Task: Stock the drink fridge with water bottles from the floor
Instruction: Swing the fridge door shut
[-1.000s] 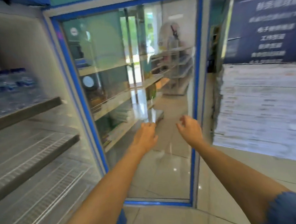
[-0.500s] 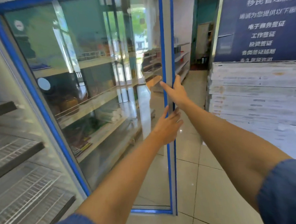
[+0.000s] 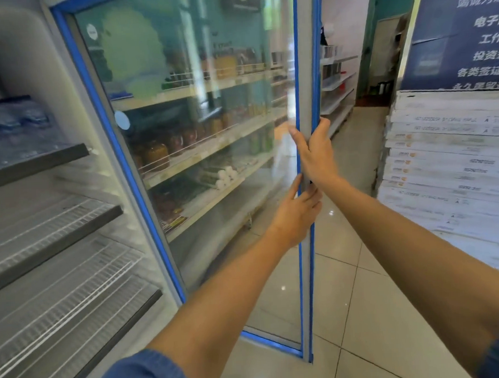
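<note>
Round door edge (image 3: 308,70) now, right hand (image 3: 316,156)

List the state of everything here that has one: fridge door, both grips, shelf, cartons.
Fridge door, wide open.
Left grip, curled round the door's free edge, lower down.
Right grip, curled round the same edge, just above the left.
Upper shelf, stocked with water bottles.
Cartons, stacked flat.
</note>
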Available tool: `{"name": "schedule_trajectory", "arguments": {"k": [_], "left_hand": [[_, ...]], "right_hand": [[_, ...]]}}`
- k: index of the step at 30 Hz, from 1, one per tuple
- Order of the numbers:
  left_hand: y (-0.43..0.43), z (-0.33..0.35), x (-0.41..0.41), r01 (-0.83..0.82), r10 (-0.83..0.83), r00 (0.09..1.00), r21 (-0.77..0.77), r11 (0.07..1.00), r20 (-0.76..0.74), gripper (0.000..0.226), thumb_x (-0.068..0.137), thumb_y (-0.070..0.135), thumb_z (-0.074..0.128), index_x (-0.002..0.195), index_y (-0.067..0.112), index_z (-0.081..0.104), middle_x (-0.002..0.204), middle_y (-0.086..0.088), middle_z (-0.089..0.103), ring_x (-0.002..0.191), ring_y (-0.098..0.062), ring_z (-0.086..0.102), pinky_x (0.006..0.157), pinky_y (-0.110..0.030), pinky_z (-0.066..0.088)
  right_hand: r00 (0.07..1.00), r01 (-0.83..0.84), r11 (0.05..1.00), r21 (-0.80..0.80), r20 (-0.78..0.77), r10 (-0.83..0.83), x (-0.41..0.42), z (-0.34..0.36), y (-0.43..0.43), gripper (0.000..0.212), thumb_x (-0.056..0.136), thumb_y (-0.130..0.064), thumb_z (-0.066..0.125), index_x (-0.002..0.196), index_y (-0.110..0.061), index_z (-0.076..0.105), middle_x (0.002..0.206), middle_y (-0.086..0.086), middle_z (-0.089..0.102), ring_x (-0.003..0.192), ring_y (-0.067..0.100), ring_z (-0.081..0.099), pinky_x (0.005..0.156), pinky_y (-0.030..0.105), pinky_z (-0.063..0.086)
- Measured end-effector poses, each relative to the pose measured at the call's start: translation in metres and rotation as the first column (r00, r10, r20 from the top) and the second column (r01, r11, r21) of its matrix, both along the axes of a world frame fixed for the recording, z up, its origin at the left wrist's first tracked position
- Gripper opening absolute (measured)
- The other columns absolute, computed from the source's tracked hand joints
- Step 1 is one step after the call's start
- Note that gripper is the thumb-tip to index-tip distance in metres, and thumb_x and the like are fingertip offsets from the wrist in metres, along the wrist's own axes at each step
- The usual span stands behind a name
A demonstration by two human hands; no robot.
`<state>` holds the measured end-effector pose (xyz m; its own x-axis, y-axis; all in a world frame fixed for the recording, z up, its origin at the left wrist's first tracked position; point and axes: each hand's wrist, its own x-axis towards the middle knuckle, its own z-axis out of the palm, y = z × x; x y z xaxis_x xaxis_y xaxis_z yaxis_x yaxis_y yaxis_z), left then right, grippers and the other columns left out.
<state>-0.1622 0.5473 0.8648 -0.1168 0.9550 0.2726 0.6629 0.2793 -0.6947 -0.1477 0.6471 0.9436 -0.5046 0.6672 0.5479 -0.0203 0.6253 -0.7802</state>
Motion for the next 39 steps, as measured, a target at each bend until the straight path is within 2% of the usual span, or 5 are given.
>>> {"name": "schedule_trajectory", "arguments": {"k": [7, 14, 20, 27, 39], "left_hand": [[-0.086, -0.025, 0.049, 0.120, -0.185, 0.965, 0.312, 0.942, 0.188, 0.039, 0.068, 0.026, 0.072, 0.104, 0.014, 0.069, 0.134, -0.010, 0.055, 0.136, -0.026, 0.039, 0.115, -0.050, 0.019], [-0.182, -0.042, 0.091, -0.007, -0.415, 0.825, 0.741, 0.671, 0.384, 0.056, 0.069, -0.006, 0.056, 0.125, 0.000, 0.054, 0.137, -0.018, 0.046, 0.130, -0.032, 0.041, 0.112, -0.049, 0.032], [-0.262, -0.050, 0.114, -0.358, -0.484, 0.711, 0.855, 0.374, 0.509, 0.066, 0.080, 0.002, 0.059, 0.141, 0.006, 0.035, 0.152, -0.010, 0.019, 0.140, -0.020, 0.022, 0.115, -0.031, 0.025], [-0.338, -0.063, 0.108, -0.643, -0.457, 0.627, 0.750, 0.154, 0.631, 0.078, 0.090, 0.013, 0.060, 0.151, 0.016, 0.012, 0.153, 0.000, 0.021, 0.142, -0.010, 0.022, 0.117, -0.032, 0.028], [-0.452, -0.062, 0.014, -0.720, -0.272, 0.693, 0.658, -0.219, 0.668, 0.063, 0.093, 0.026, 0.049, 0.146, 0.003, 0.024, 0.127, -0.011, 0.042, 0.117, -0.027, 0.043, 0.102, -0.042, 0.039]], "right_hand": [[1.000, -0.011, 0.992, 0.127, 0.019, 0.008, 0.045, -0.010, -0.080, 0.099, 0.082, -0.080, 0.028, 0.147, -0.006, 0.015, 0.140, 0.019, 0.043, 0.125, 0.034, 0.047, 0.097, 0.052, 0.046], [0.982, -0.187, 0.870, 0.456, 0.072, 0.173, 0.094, -0.023, -0.180, 0.095, 0.093, -0.045, 0.053, 0.151, -0.002, -0.008, 0.160, 0.016, 0.007, 0.147, 0.024, 0.014, 0.119, 0.034, 0.020], [0.999, 0.005, 0.364, 0.932, 0.010, -0.038, 0.107, -0.008, -0.254, 0.087, 0.090, -0.062, 0.049, 0.153, -0.011, 0.017, 0.159, 0.017, 0.013, 0.146, 0.035, 0.017, 0.118, 0.047, 0.021], [0.997, 0.062, -0.213, 0.975, -0.068, -0.022, 0.063, 0.011, -0.346, 0.069, 0.093, -0.060, 0.039, 0.146, -0.015, 0.039, 0.157, 0.009, 0.026, 0.146, 0.027, 0.023, 0.113, 0.057, 0.021], [0.902, 0.173, -0.430, 0.886, 0.033, 0.430, -0.054, 0.028, -0.471, 0.045, 0.100, -0.050, 0.035, 0.112, -0.018, 0.064, 0.126, 0.003, 0.061, 0.135, 0.026, 0.045, 0.117, 0.050, 0.015]]}}
